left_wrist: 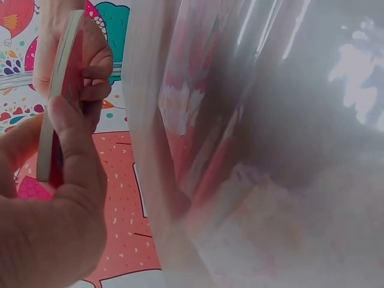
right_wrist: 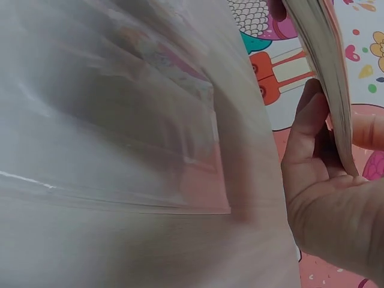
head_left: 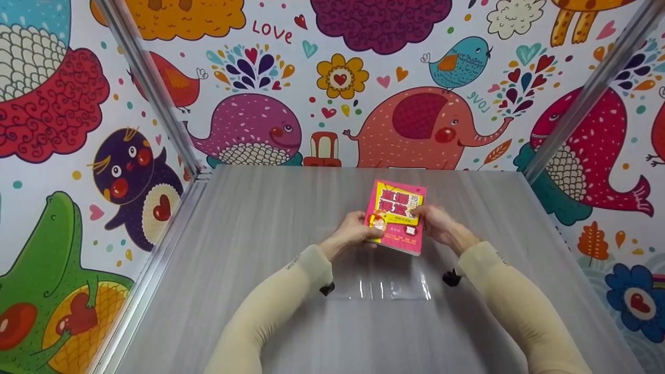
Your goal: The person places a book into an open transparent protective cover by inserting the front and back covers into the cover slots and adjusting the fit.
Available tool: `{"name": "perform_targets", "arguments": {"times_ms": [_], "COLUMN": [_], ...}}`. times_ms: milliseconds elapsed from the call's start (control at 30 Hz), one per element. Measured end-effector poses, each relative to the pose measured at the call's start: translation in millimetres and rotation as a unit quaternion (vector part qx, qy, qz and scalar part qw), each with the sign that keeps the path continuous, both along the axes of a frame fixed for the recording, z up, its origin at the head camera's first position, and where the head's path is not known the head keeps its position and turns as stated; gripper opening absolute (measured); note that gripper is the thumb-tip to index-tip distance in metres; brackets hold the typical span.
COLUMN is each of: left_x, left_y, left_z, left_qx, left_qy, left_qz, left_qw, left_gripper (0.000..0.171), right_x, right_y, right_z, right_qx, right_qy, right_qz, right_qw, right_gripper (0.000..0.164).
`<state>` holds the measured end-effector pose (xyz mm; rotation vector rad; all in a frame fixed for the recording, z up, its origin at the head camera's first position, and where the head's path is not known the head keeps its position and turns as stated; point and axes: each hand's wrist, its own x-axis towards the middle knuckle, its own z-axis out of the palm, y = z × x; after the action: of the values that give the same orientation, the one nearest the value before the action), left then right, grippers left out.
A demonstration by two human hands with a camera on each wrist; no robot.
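A small pink and yellow paperback book (head_left: 397, 236) is held above the table, its front cover facing up toward the head camera. My left hand (head_left: 354, 230) grips its lower left edge, thumb on the cover. On the opposite side my right hand (head_left: 439, 222) pinches the right edge. Seen from the left wrist, the book (left_wrist: 53, 120) is edge-on between thumb and fingers; the right wrist view shows its page edges (right_wrist: 327, 72). Below the hands lies a clear plastic sleeve (head_left: 382, 288), glossy and creased, flat on the table.
The grey wood-grain table (head_left: 234, 291) reaches back to a wall printed with cartoon animals. Metal frame posts (head_left: 156, 93) rise at the table's left and right back corners. Black wrist mounts (head_left: 452, 278) hang below the sleeve cuffs.
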<state>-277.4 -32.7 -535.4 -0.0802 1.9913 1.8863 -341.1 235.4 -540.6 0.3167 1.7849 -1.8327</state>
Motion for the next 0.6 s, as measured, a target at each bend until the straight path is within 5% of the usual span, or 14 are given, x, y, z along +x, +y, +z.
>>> {"name": "perform_targets", "arguments": {"times_ms": [400,600], "left_x": [24.2,40.4], "left_y": [-11,-10], "left_z": [-17.1,-21.9], "left_qx": [-0.008,-0.058], "left_qy": [0.027,0.033], "left_qz": [0.008,-0.003], "left_qw": [0.9996,0.9978], "left_gripper": [0.050,0.049], "right_x": [12.7,19.8], "right_y": [-11,-13], "right_z": [-12.4,-18.9], "right_qx": [0.015,0.049], "right_qy": [0.028,0.049], "right_qz": [0.037,0.054], "right_qw": [0.999,0.996], "right_gripper": [0.051,0.050]}}
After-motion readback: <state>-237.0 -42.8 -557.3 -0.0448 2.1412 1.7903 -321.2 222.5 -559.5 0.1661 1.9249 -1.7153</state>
